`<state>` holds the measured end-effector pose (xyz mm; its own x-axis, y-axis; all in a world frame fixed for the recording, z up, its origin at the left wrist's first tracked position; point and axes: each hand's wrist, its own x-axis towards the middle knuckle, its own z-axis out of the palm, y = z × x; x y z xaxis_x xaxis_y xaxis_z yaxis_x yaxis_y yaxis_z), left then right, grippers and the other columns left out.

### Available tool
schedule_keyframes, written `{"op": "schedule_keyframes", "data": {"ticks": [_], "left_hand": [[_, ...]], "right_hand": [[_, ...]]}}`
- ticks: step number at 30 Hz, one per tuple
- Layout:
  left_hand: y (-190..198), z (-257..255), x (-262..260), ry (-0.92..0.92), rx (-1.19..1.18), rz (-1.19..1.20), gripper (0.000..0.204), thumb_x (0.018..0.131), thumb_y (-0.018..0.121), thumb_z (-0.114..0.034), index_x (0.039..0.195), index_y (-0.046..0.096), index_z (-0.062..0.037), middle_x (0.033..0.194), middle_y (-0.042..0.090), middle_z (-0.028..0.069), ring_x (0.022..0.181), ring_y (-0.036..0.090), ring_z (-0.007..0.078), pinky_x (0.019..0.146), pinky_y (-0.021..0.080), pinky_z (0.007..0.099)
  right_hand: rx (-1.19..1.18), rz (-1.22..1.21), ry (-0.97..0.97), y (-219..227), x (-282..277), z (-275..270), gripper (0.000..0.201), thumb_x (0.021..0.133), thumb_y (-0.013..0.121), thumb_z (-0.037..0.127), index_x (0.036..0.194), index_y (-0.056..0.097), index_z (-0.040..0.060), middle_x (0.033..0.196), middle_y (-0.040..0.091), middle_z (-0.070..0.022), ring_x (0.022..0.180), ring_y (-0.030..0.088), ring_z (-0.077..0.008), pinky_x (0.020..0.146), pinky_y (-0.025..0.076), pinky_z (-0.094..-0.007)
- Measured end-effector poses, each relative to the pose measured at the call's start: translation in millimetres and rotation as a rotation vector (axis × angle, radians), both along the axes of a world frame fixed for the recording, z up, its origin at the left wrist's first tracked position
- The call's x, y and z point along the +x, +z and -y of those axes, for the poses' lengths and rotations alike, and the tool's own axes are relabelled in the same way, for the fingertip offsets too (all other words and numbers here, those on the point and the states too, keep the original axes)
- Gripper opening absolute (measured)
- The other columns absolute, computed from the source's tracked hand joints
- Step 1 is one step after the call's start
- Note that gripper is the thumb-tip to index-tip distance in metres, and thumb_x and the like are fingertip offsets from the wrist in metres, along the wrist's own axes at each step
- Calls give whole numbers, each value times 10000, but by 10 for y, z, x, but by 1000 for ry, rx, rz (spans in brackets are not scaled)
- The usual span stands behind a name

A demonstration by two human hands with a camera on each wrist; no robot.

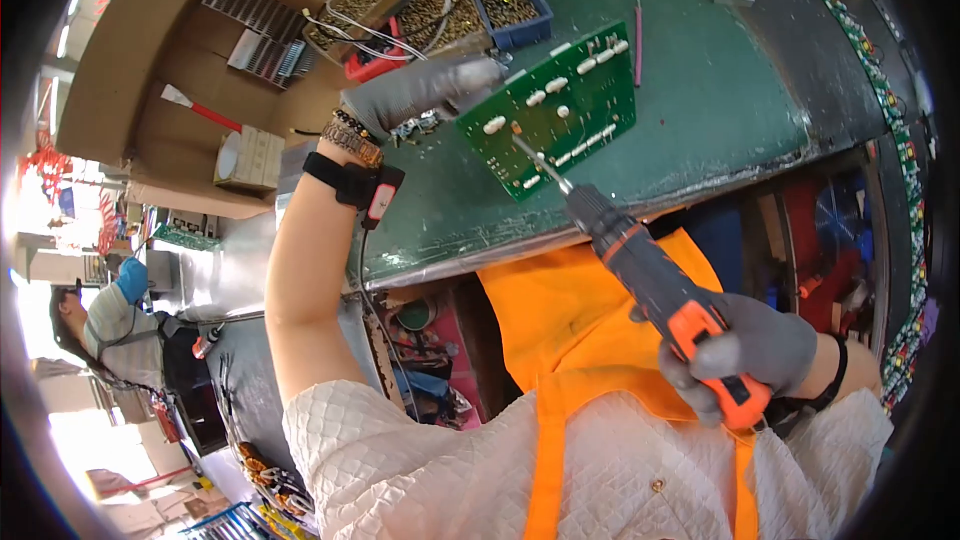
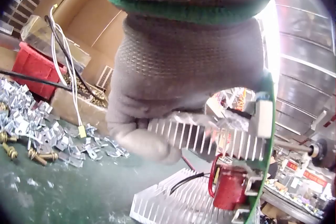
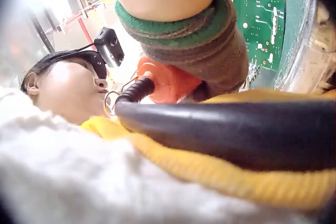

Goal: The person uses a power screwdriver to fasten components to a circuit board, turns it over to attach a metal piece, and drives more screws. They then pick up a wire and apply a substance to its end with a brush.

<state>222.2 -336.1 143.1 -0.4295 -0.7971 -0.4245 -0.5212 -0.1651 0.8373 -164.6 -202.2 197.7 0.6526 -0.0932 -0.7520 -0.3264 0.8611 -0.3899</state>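
Green circuit board, tilted above the green tabletop, held at its edge by the gloved left hand, grip clamped on the board. Right hand, grip closed around an orange-and-grey electric screwdriver; bit tip touching the board. Bins of hardware behind.

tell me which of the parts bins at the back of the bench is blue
The blue bin is the rightmost of the three, just above the green circuit board that the left hand holds. The two bins beside it, and, are tan.
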Motion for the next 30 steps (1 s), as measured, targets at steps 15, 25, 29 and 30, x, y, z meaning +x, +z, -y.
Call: {"op": "schedule_keyframes", "data": {"ticks": [15, 25, 29, 30], "left_hand": [[-647, 1200, 31, 56, -680, 969, 311, 766, 717, -288, 1025, 696, -116, 961, 688, 174, 938, 655, 343, 861, 518, 423], [-360, 920, 116, 467, -824, 614, 199, 818, 715, -235, 923, 684, -69, 882, 696, 109, 790, 662, 235, 712, 511, 352], [266, 292, -207, 599, -578, -346, 223, 818, 748, -208, 924, 652, -37, 735, 627, 37, 650, 558, 111, 598, 444, 239], [334, 121, -312, 598, -579, -343, 223, 818, 748, -208, 924, 652, -37, 735, 627, 37, 650, 558, 111, 598, 444, 239]], "right_hand": [[-131, 264, 4, -318, -220, 142, 687, 736, 760, 107, 1308, 381, 84, 848, 585, -83, 627, 620, -186, 568, 533, -327], [-210, 314, 34, -346, -278, 93, 592, 790, 760, 189, 1225, 373, 85, 804, 552, -60, 598, 600, -152, 547, 523, -295], [-349, 242, 85, -230, -238, 110, 721, 760, 788, 203, 1314, 348, 66, 878, 548, -69, 618, 603, -143, 557, 522, -289], [-414, 224, 99, -203, -218, 126, 753, 752, 795, 206, 1337, 342, 61, 898, 546, -70, 626, 602, -140, 564, 521, -286]]}}
